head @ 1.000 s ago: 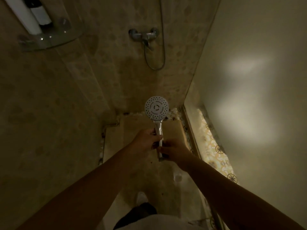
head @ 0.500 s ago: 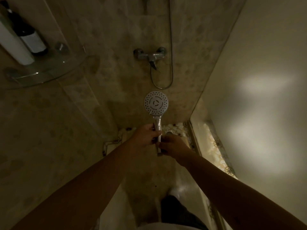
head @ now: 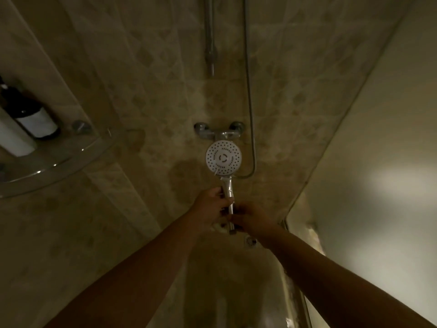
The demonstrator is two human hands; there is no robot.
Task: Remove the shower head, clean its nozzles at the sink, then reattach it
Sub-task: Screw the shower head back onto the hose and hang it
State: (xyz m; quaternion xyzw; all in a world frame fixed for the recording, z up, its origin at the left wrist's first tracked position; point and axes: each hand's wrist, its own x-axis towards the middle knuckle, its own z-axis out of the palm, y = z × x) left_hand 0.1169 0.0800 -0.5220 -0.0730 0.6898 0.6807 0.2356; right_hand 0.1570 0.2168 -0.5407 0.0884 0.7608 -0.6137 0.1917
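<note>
Tiled shower wall point(head: 146, 95) | both arms outstretched | left hand point(head: 208, 204), right hand point(head: 253, 218) grip shower head point(head: 223, 158) handle

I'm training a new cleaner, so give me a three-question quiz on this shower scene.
1. True or false: both hands grip the shower head by its handle.
2. Which hand sits lower on the handle: A) left hand B) right hand?
3. Fill in: the dark bottle stands on a glass ____.

Key: 1 true; 2 B; 3 shelf.
</note>
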